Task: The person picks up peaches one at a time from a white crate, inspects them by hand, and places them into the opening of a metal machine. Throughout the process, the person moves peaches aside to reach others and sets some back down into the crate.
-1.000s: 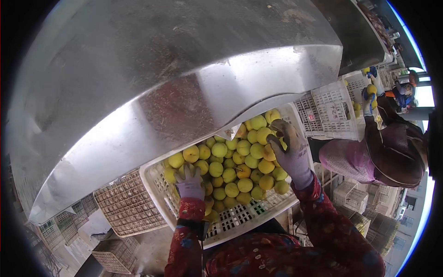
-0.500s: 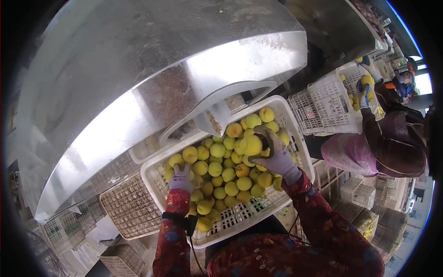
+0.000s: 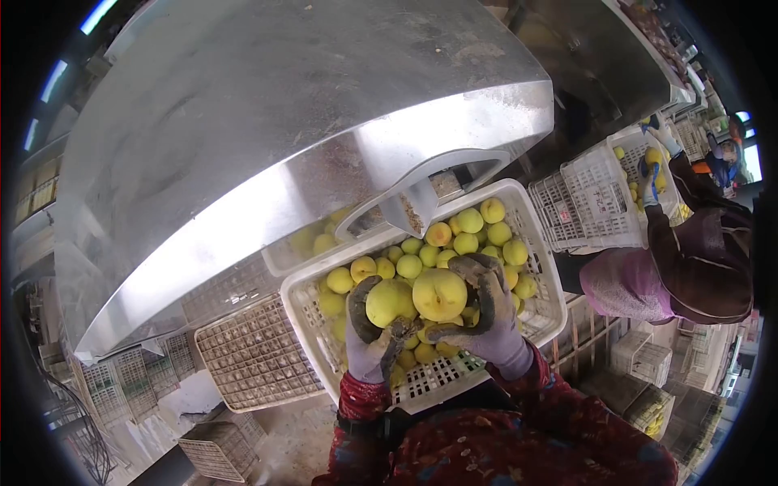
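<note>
My left hand [image 3: 366, 336], in a pale lilac glove with dark, soiled fingers, is closed around a yellow-green peach [image 3: 389, 303]. Right beside it, my right hand [image 3: 490, 316], gloved the same way, grips a second yellow peach [image 3: 439, 294] with a darker spot facing me. The two fruits are side by side, apparently touching, above a white plastic crate [image 3: 312, 356]. Many more yellow-green peaches [image 3: 409, 266] lie heaped in that crate, partly hidden by my hands. Slotted crate floor shows at the near side.
A large metal machine housing [image 3: 308, 105] overhangs the crate's far side, with a metal chute [image 3: 409, 209] above the fruit. An upturned-looking brown-stained crate [image 3: 258, 352] lies to the left. At right, a co-worker [image 3: 632, 279] handles fruit over white crates [image 3: 596, 202].
My left hand has risen from the heap and now holds a peach. My right hand has brought its peach in beside it. The view has shifted slightly.
</note>
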The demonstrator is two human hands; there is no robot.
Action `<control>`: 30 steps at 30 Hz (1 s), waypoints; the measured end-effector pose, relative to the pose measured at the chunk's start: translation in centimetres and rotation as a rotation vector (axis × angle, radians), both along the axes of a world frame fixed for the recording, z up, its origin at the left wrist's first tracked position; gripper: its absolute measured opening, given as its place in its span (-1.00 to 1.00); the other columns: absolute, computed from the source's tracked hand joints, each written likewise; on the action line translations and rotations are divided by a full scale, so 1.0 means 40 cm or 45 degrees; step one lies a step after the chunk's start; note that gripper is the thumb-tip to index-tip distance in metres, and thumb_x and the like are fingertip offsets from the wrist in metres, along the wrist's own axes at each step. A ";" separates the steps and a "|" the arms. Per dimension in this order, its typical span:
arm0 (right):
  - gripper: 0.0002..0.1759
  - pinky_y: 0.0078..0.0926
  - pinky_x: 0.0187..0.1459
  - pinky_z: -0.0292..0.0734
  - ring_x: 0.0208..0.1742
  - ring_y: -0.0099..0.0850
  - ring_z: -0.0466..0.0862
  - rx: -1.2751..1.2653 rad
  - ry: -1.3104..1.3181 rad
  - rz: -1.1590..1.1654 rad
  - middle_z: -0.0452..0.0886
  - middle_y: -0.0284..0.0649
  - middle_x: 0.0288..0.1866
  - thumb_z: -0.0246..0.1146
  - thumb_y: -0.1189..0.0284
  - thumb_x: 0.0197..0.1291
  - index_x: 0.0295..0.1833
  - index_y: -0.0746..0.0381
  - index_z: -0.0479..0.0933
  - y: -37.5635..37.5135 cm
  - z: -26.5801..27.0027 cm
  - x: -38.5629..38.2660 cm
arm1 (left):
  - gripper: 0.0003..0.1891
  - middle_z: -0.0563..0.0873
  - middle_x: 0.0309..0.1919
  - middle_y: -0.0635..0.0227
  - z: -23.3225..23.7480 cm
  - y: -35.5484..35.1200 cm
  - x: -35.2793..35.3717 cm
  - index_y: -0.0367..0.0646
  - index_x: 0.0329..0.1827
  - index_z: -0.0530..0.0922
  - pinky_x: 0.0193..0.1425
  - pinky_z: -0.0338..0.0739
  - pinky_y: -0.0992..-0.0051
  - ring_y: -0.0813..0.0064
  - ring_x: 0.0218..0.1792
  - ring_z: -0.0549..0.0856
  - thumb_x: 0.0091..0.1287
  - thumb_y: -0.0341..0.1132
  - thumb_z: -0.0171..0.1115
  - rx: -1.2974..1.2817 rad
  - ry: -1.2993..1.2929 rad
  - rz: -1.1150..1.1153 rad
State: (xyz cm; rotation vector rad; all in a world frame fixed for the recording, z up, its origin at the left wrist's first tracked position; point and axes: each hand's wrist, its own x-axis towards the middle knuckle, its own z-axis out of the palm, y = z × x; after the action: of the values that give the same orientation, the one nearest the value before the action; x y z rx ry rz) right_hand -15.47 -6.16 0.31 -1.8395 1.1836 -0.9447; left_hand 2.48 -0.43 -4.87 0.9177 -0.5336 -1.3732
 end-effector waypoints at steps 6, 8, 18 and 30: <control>-0.13 -0.25 0.12 0.58 0.12 -0.12 0.65 -0.021 -0.142 -0.020 0.57 -0.01 0.13 0.63 0.30 -0.07 0.31 0.32 0.34 -0.057 -0.008 0.044 | -0.26 0.52 0.24 0.11 0.068 -0.029 0.039 -0.25 0.47 0.21 0.26 0.61 0.31 0.27 0.24 0.60 0.25 -0.47 0.39 0.038 0.153 0.012; -0.23 -0.20 0.09 0.60 0.08 -0.04 0.65 -0.050 -0.129 -0.028 0.56 0.06 0.08 0.53 0.35 0.06 0.32 0.34 0.32 -0.095 0.001 0.064 | -0.27 0.52 0.24 0.12 0.069 -0.041 0.046 -0.23 0.47 0.23 0.25 0.62 0.33 0.26 0.25 0.60 0.24 -0.50 0.38 0.041 0.154 0.038; -0.19 0.08 0.23 0.44 0.28 0.20 0.48 -0.352 0.207 -0.062 0.45 0.21 0.23 0.47 0.29 0.06 0.36 0.37 0.28 -0.222 -0.001 0.073 | -0.30 0.54 0.20 0.16 0.061 -0.088 0.048 -0.23 0.41 0.28 0.06 0.71 0.44 0.32 0.16 0.64 0.19 -0.64 0.36 0.137 0.120 0.135; -0.27 0.03 0.05 0.43 0.03 0.09 0.53 -0.764 0.638 -0.279 0.52 0.10 0.04 0.49 0.07 0.02 0.15 0.34 0.45 -0.285 -0.113 0.149 | -0.37 0.45 0.36 0.12 -0.135 -0.032 0.077 -0.13 0.47 0.30 0.40 0.44 0.27 0.24 0.32 0.51 0.34 -0.36 0.30 0.370 -0.679 -0.282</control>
State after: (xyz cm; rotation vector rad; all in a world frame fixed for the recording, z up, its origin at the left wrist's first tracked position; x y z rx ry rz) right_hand -9.52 -17.56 -4.21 -2.5707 1.5380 -1.0756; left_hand 5.56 -1.71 -10.28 1.5170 -0.8724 -1.4248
